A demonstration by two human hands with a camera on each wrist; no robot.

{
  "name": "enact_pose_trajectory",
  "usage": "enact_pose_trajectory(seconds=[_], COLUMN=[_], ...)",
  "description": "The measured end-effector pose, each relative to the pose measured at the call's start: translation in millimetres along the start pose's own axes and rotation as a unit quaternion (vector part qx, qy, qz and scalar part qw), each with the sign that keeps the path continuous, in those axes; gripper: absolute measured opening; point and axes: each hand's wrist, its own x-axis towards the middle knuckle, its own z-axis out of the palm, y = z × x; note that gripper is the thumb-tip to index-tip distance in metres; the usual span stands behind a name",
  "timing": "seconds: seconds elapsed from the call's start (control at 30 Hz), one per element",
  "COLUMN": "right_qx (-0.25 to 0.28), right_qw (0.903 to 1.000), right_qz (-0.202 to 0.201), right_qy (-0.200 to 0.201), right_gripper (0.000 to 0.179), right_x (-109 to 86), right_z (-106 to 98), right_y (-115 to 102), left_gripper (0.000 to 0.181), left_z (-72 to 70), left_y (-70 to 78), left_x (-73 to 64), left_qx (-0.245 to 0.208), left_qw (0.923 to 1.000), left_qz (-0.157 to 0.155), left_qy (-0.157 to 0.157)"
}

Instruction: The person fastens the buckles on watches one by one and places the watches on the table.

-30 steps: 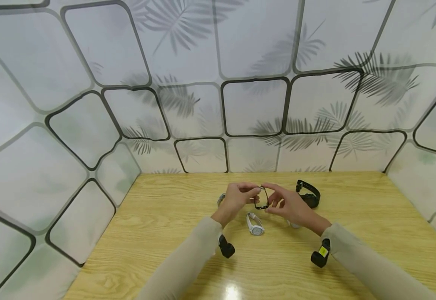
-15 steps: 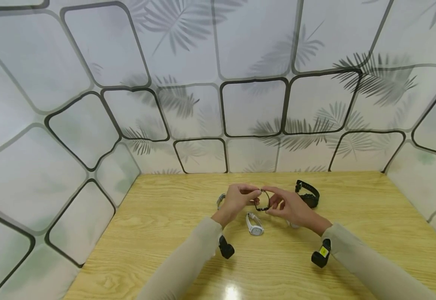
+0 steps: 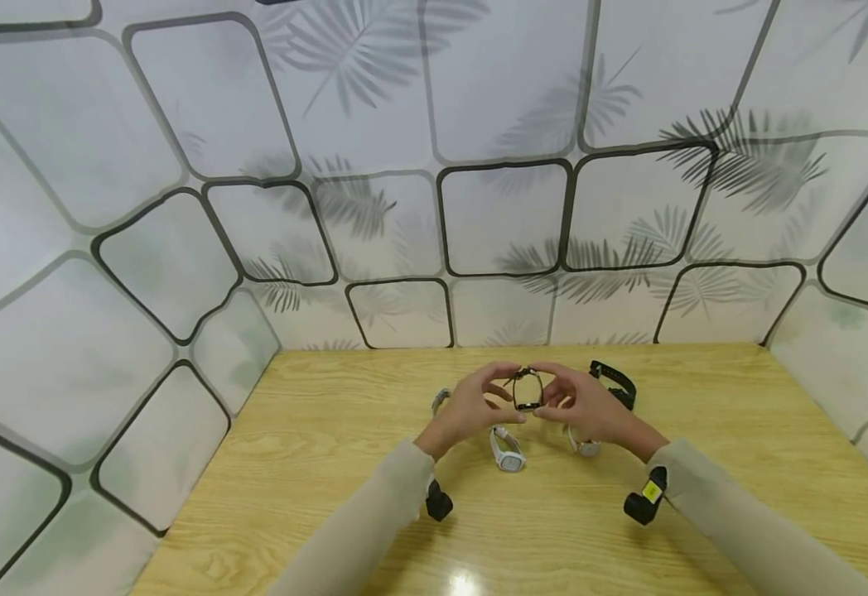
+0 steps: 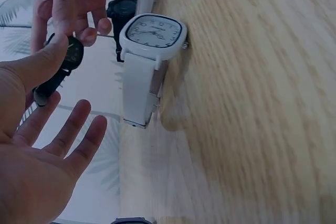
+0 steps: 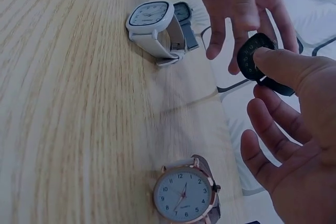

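Note:
A black-strapped watch [image 3: 528, 406] is held up over the table between both hands, its strap forming a loop with the dial at the bottom. My left hand [image 3: 473, 407] pinches its left side, thumb low by the dial and index finger at the top. From the other side my right hand [image 3: 586, 406] grips it, and in the right wrist view the thumb lies across the dark dial [image 5: 248, 59]. The other fingers of both hands are spread loosely. Below the hands stands a white square-faced watch [image 4: 155, 31], its strap curved behind it.
A watch with a rose-gold case [image 5: 184, 195] stands below the right hand. Behind that hand is a bulky black watch [image 3: 619, 382], partly covered. A grey-strapped watch [image 5: 184, 14] stands at the left. Patterned fabric walls [image 3: 504, 219] border the wooden table [image 3: 315, 463].
My left thumb has shifted from the upper strap down to the dial. The watch has turned to face me as an open loop and moved slightly right. More of the rose-gold watch shows.

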Motion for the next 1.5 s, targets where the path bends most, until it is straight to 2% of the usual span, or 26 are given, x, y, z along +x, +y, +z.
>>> enact_pose_trajectory(seconds=[0.17, 0.3, 0.63, 0.83, 1.03, 1.33, 1.5], right_qx=[0.016, 0.011, -0.001, -0.016, -0.033, -0.043, -0.061], right_qw=[0.9997, 0.9998, 0.9999, 0.9990, 0.9984, 0.9991, 0.9978], right_qz=[-0.004, -0.006, -0.010, -0.030, -0.026, -0.003, 0.015], right_qy=[-0.016, -0.017, 0.007, 0.027, 0.036, 0.002, -0.022], right_gripper=[0.066, 0.066, 0.065, 0.062, 0.060, 0.058, 0.058], right_x=[0.0, -1.9, -6.9, -6.6, -4.9, 4.9, 14.0], right_z=[0.0, 0.7, 4.3, 6.1, 5.2, -4.2, -11.3], right_y=[1.2, 3.8, 3.8, 6.4, 5.6, 2.2, 1.0], left_gripper=[0.063, 0.061, 0.055, 0.055, 0.046, 0.045, 0.044], left_z=[1.9, 3.8, 3.1, 4.7, 6.4, 4.4, 2.0], left_y=[-3.3, -6.5, -9.7, -9.3, -11.6, -12.6, -14.8], left_x=[-3.8, -4.1, -3.8, -6.2, -5.0, 2.0, 9.3], left_qx=[0.027, 0.026, 0.008, 0.013, 0.020, 0.022, 0.035], left_qw=[0.9994, 0.9995, 0.9999, 0.9999, 0.9996, 0.9990, 0.9986], left_qz=[0.019, 0.018, 0.005, 0.007, 0.002, -0.015, -0.020], left_qy=[0.010, 0.010, -0.006, 0.005, 0.021, 0.036, 0.035])
